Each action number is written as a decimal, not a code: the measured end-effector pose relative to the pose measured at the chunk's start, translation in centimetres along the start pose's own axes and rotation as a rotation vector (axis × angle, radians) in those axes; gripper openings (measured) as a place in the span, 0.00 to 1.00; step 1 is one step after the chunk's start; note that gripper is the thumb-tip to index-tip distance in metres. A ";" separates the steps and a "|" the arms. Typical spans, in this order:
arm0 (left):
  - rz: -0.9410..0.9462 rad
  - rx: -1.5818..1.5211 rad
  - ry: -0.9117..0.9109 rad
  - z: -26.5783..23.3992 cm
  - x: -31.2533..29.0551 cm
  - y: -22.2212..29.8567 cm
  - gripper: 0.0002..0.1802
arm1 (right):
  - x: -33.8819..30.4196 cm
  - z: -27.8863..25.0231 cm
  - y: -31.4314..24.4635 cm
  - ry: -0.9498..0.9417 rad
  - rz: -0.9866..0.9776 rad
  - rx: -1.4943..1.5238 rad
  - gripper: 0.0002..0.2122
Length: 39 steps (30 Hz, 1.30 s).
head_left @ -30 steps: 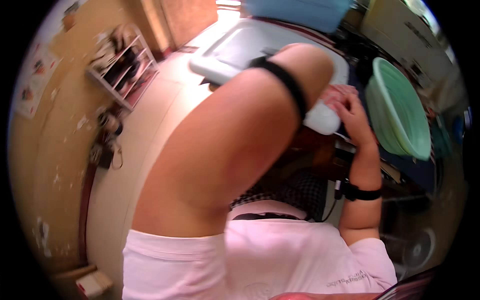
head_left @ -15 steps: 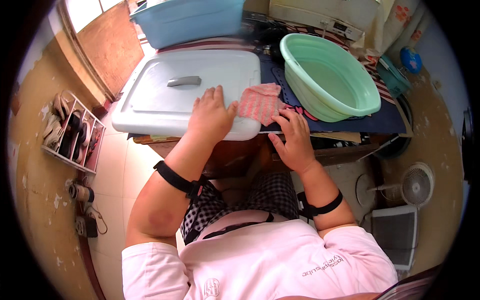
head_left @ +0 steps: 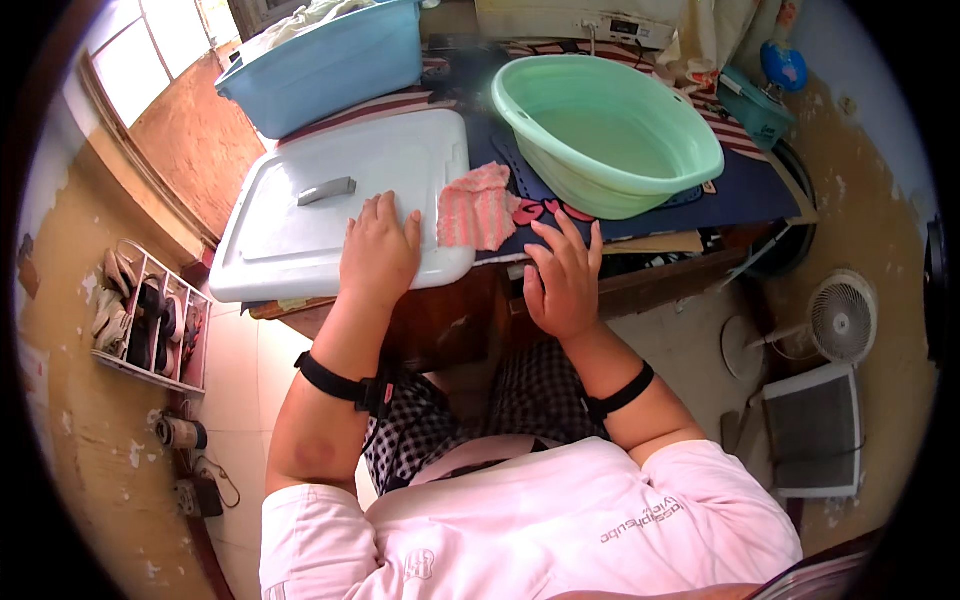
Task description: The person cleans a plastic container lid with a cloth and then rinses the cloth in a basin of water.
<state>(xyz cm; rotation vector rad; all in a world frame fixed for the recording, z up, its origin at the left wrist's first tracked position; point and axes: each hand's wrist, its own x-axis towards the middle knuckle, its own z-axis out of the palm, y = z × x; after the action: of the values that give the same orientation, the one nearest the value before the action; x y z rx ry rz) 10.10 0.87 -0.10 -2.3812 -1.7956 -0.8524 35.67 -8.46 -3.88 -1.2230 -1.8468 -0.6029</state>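
A pale grey-white storage box lid (head_left: 270, 225) with a grey handle lies flat on the table. My left hand (head_left: 382, 248) rests on its near right part, fingers stretched out and holding nothing. Over the lid's right edge lies a pink striped cloth (head_left: 478, 208), partly on the table. My right hand (head_left: 562, 280) is at the table's front edge, right of the cloth and apart from it, with its fingers spread and nothing in them. Behind it stands a light green oval basin (head_left: 690, 170), which seems to hold some water.
A blue tub (head_left: 330, 75) with cloth inside stands at the back left of the table. A dark mat (head_left: 745, 190) lies under the basin. On the floor are a shoe rack (head_left: 155, 315) to the left and a white fan (head_left: 842, 318) to the right.
My view has shifted, so the table things appear further left. My right hand has drawn away from the cloth with its fingers more spread. My left hand stays on the lid.
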 end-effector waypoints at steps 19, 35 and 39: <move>-0.027 -0.019 0.002 -0.1 -0.1 0.0 0.21 | 5.5 4.6 -2.2 -0.132 0.073 0.623 0.05; 0.109 -0.202 -0.015 -1.5 0.9 -3.2 0.13 | 8.3 4.4 1.2 -0.534 0.122 0.908 0.10; 0.061 -0.219 -0.015 -1.6 0.6 -2.8 0.14 | 8.6 3.2 -3.2 -0.498 0.200 0.533 0.07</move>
<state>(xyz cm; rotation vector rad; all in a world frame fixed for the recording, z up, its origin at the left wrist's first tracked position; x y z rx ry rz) 7.02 1.76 0.74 -2.5637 -1.7045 -1.0778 29.95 -2.93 1.75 -1.2280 -2.0597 0.3270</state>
